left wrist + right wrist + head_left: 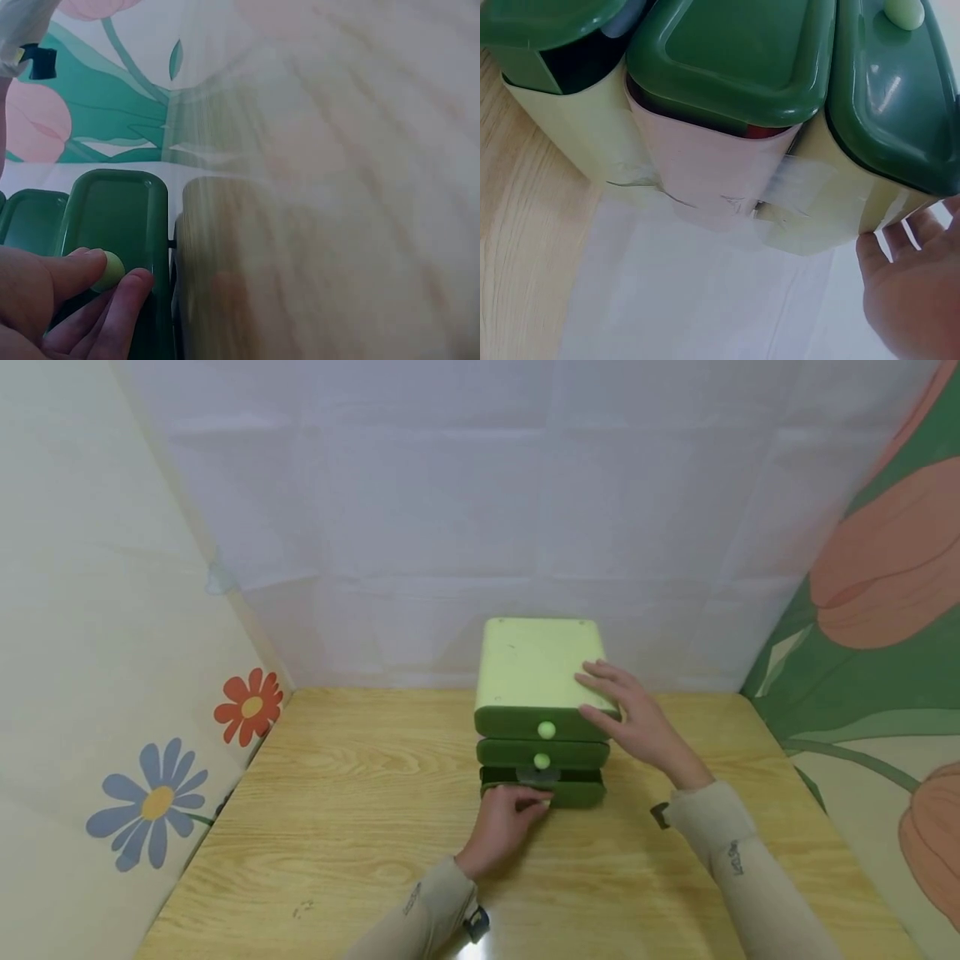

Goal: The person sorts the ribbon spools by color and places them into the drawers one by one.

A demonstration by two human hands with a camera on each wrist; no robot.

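Note:
A small three-drawer cabinet (536,664) with a pale green top and dark green drawer fronts stands on the table. Its bottom drawer (579,794) is pulled partly out, and a greyish thing (622,21) shows in the gap, its kind unclear. My left hand (501,827) pinches the round light green knob (113,271) of that drawer between thumb and fingers. On the cabinet's top right edge rests my right hand (636,714), its fingers extended over the corner. The top drawer (510,722) and middle drawer (502,752) look closed or nearly so.
The wood-grain table (337,810) spreads around the cabinet. Behind it hangs a white cloth backdrop (420,510). Flower-patterned panels flank both sides, with a blue flower (156,803) on the left and pink tulips (892,552) on the right.

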